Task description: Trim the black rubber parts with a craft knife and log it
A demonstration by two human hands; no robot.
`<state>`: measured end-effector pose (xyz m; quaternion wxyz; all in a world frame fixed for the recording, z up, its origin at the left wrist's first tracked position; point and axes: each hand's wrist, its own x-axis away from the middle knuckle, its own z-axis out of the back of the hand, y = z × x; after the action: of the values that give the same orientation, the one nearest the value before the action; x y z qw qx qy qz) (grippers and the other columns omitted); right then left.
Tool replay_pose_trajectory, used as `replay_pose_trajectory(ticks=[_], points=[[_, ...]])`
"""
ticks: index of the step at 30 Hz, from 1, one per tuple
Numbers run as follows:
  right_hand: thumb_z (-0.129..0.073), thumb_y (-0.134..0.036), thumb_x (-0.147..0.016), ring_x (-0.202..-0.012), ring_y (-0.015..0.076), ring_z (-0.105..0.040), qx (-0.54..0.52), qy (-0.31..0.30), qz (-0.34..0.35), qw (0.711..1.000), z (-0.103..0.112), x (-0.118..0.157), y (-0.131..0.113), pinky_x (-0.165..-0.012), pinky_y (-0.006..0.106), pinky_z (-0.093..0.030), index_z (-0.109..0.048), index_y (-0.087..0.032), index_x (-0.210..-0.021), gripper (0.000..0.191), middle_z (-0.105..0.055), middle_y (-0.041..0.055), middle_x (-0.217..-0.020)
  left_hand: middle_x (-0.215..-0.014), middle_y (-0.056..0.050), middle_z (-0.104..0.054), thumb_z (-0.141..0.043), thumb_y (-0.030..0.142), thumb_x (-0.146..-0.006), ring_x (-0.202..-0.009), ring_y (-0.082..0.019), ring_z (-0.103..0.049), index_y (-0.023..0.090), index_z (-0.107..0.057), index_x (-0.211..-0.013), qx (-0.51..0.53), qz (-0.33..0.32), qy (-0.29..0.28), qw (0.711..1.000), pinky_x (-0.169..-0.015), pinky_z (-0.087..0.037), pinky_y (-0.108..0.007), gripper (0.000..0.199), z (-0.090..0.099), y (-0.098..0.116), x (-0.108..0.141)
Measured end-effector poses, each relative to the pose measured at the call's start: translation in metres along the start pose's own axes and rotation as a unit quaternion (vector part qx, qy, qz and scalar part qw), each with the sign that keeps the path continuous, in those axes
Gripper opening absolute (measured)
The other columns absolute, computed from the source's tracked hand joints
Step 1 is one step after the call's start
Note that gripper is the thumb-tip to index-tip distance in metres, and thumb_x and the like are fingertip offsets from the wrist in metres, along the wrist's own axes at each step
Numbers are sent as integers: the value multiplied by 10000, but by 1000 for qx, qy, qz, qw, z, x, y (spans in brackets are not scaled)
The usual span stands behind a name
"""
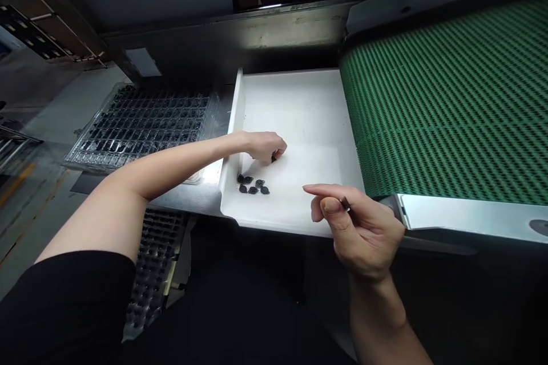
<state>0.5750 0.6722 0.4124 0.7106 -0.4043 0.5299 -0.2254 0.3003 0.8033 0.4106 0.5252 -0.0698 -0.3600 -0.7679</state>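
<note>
Here's the left hand [265,147], in over the side wall of the white tray [299,105], wrist bent, knuckles up, fingers bunched narrow around a small dark bit [274,158] that just peeks out below the fingertips; most of it is hidden, so its shape can't be told. And just on the near side of that hand, down in the tray's near left corner, there's a loose cluster of little black parts [253,190], several dotted with holes, some touching, some slightly apart, all lying on the white floor. Over to the right hand [359,228], up above the tray's near right corner: thumb bent in, index finger stretched out toward the left, and a short dark piece [345,203] pinched between thumb and finger, one end sticking out. Right beside the tray runs the green belt [445,102], with a pale metal bar [466,218] along its near edge. Away to the left, beneath the outstretched forearm, sits a clear plastic tray [88,158] with rows of dark parts in its pockets, and lower down, near the black sleeve [77,302], another pocketed tray [137,328] shows.
</note>
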Motion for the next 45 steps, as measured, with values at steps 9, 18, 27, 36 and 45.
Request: replay_pose_trajectory(ticks=[9,18,27,36,45], points=[[-711,-325,-1221,-623,142,-585,19,-2,-46,999,0,0,2,-571,291,-411,-853,-271,-1286,165,-646,-5,-788,-853,-53,-608,-929,159,-804,-598,-72,-406,152,-715,-1013,501,-79,77,858,-529,-228,-222,300,25,7,32],[-746,-366,-1193,-675,203,-621,66,24,-86,994,-2,-2,4,-609,316,-470,-862,-254,-1273,180,-644,24,-784,-918,-61,-653,-800,143,-891,-553,-21,-249,115,-722,-1019,689,-143,158,693,-513,-107,-223,152,-2,30,97],[-900,-300,-1035,-638,195,-574,238,-28,42,970,-27,-74,-12,-498,327,-425,-804,-348,-1466,444,-723,18,-892,-948,-69,-690,-917,296,-793,-588,-52,-311,161,-735,-1038,685,-245,56,684,-534,-154,-213,334,-20,26,97],[-768,-406,-1161,-633,151,-546,303,-127,108,938,-61,-133,1,-547,275,-410,-833,-242,-1182,178,-674,-5,-850,-621,96,-346,-967,443,-779,-544,-80,-245,195,-721,-1071,702,-281,75,650,-525,-140,-207,455,-9,-9,82],[-1056,-578,-869,-650,161,-526,73,-3,-163,984,-78,-147,13,-531,209,-378,-854,-229,-1027,433,-676,63,-807,-895,-48,-733,-1062,590,-695,-580,-51,-440,146,-723,-1163,682,-304,181,641,-525,-223,-230,729,-8,-17,77]])
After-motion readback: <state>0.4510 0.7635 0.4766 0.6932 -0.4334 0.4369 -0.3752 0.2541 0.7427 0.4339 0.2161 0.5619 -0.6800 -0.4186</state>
